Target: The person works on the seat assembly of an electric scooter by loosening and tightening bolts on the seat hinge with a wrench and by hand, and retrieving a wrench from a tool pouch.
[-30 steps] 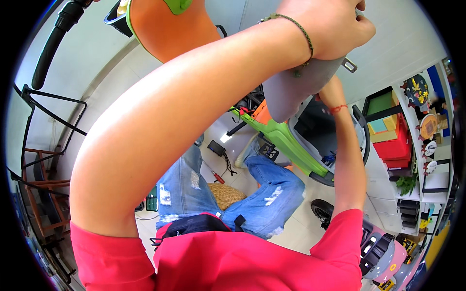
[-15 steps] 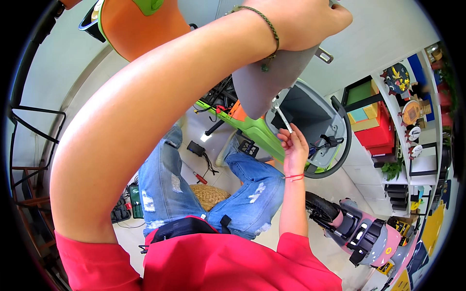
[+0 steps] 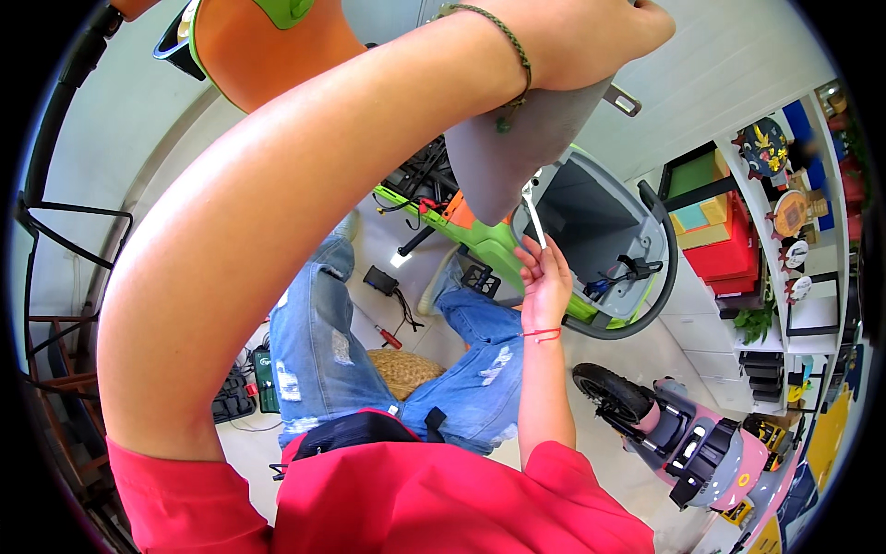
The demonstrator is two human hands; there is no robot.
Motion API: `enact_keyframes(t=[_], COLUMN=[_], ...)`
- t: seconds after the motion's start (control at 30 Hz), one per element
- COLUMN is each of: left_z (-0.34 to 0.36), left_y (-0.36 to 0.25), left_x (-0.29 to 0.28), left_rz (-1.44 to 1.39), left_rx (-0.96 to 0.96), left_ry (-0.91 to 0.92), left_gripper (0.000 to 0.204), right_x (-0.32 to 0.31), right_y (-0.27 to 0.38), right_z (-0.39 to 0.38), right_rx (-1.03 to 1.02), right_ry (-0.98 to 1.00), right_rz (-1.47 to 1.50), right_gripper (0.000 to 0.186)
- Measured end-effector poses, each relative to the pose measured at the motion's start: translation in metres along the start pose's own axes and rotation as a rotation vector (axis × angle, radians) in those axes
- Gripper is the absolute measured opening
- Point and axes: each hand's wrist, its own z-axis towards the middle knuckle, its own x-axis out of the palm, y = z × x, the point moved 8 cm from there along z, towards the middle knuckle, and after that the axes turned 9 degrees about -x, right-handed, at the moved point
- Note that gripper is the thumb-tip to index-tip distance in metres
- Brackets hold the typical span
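Note:
My left arm reaches across the top of the view, and my left hand [image 3: 595, 42] is closed over the grey scooter seat [image 3: 517, 152], which is tilted up. The picture's upper edge cuts off part of that hand, and its fingers are mostly hidden. A silver wrench [image 3: 536, 223] is pinched by its lower end in my right hand [image 3: 546, 277]. The wrench's upper head meets a small metal fitting at the seat's lower edge. Beneath lies the open grey storage bucket [image 3: 591, 217] of a green scooter [image 3: 494, 245]. A metal latch loop [image 3: 623, 100] sticks out from the seat.
A black curved bar [image 3: 666, 254] rings the bucket. On the floor are a black boxy part with cables [image 3: 380, 280], a red-handled tool [image 3: 389, 339] and a green case [image 3: 265, 380]. A pink scooter [image 3: 701, 448] stands right, near shelves [image 3: 812, 343]. A woven stool [image 3: 406, 371] is below me.
My right hand has shifted slightly left, and the wrench has swung to a more upright angle. My left hand keeps its place on the seat, with the whole view shifted a little.

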Motion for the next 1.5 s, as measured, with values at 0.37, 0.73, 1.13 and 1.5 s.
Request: enact_keyframes(t=[0.37,0.73,1.13,1.5], left_z=[0.018,0.010,0.006,-0.001], left_y=[0.024,0.012,0.006,0.007], left_x=[0.017,0.012,-0.005,-0.002], left_rz=[-0.010,0.037,-0.008,-0.003], left_rx=[-0.039,-0.147,-0.054,-0.035], left_ry=[0.041,0.079,0.005,0.004], left_gripper=[0.036,0.035,0.034,0.033], right_x=[0.006,0.109,0.060,-0.023], right_y=[0.047,0.070,0.138,0.023], right_z=[0.049,0.244,0.071,0.022], right_rx=[-0.090,-0.593,-0.340,-0.051], right_ry=[0.023,0.701,0.331,0.057], right_rz=[-0.331,-1.462,-0.698,-0.151], right_gripper=[0.025,0.030,0.029,0.026])
